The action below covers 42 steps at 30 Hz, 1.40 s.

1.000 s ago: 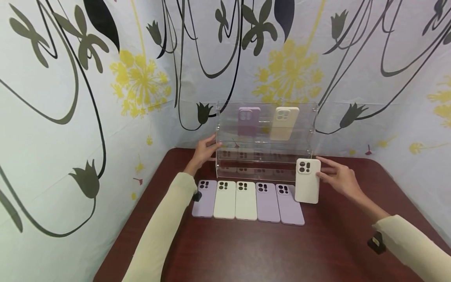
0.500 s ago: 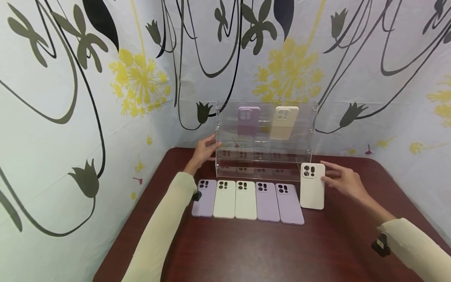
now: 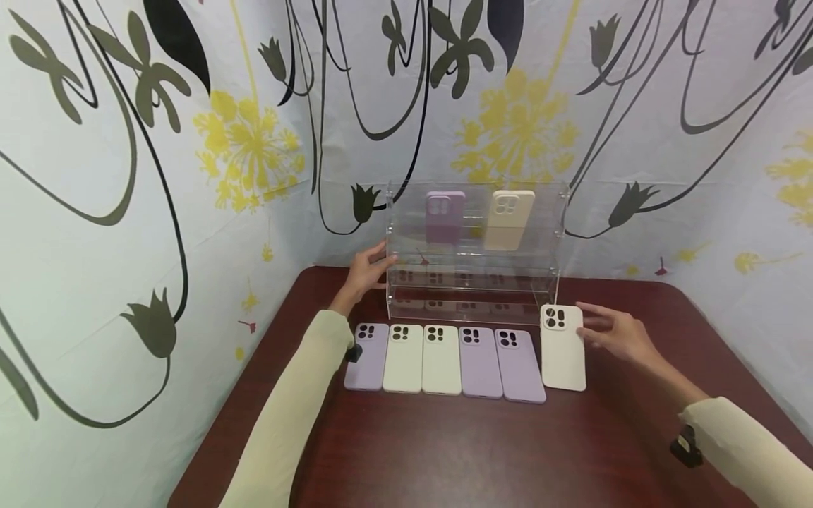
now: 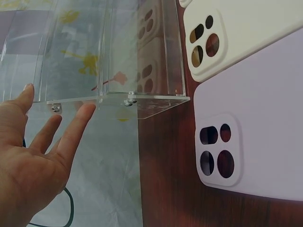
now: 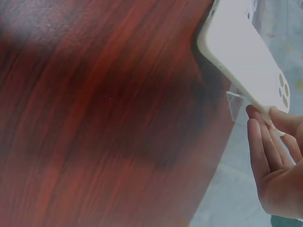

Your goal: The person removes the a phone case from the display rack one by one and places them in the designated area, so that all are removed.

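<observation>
Reddish table (image 3: 419, 451); right hand (image 3: 615, 334) pinches white case (image 3: 563, 358), left hand (image 3: 365, 274) well apart.

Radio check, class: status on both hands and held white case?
Left hand at side of transparent rack. Right hand pinching white case by edge. Lavender case close alongside; no obstruction seen.

Right hand (image 5: 281, 177) — partly beyond right wrist view

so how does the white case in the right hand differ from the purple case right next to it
The white case is off-white; the purple case is pale lilac. The right hand pinches the white case by its edge, while the purple case lies on the table with no hand on it. Both have rounded corners and camera cutouts.
</observation>
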Each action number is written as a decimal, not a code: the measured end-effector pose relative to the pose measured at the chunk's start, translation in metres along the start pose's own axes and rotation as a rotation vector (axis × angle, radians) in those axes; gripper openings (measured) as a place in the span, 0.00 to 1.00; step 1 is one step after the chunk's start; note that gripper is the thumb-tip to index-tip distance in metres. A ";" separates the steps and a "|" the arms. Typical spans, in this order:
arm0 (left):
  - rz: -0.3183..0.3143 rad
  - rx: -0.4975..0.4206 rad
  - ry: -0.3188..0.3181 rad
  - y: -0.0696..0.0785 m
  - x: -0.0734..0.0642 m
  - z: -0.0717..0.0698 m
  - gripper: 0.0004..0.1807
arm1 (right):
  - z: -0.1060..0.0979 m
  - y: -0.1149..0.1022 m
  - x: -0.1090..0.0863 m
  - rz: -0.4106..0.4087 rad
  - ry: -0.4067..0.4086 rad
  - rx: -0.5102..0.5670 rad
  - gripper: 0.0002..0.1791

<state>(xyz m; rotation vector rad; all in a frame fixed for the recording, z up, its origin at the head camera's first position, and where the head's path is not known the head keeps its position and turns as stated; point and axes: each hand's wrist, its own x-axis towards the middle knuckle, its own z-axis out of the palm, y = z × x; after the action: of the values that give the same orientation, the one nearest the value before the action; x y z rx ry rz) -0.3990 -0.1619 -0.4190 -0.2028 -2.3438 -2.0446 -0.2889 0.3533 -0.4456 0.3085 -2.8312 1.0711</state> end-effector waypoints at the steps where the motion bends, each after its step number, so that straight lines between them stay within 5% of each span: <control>1: 0.003 0.000 -0.001 0.000 0.000 0.000 0.36 | 0.002 0.002 0.000 0.006 -0.003 0.010 0.35; 15: 0.002 0.019 0.007 -0.002 0.003 -0.001 0.36 | 0.029 0.020 -0.004 0.066 0.020 0.081 0.32; 42: 0.011 0.024 -0.004 -0.002 0.001 0.000 0.37 | 0.038 0.028 -0.015 0.115 0.019 0.048 0.32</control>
<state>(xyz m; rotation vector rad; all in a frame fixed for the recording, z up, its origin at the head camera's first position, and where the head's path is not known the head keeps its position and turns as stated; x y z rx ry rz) -0.3999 -0.1621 -0.4211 -0.2200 -2.3624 -2.0124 -0.2811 0.3508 -0.4942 0.1397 -2.8402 1.1589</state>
